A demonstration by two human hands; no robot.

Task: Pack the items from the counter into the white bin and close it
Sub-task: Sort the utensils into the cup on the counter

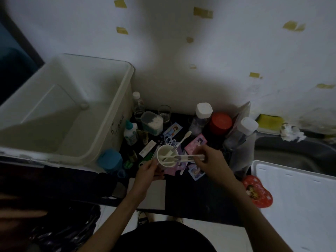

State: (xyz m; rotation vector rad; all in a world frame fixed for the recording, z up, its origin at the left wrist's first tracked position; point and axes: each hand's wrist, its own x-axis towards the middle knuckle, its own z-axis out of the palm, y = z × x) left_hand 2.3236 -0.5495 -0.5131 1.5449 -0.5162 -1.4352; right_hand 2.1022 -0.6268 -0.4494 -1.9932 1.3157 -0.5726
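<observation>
My left hand (pixel 148 168) grips the cup (pixel 167 155), right hand (pixel 209 159) pinching toothbrushes (pixel 183 157) into it; next, the white bin (pixel 60 110).

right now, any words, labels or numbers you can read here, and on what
None can be read.
White bin: dark handwritten marks on its side wall, too blurred.
Small white box: print too small.
White bottle with blue label: label blurred.
Red heart tin: picture only, no legible words.
</observation>
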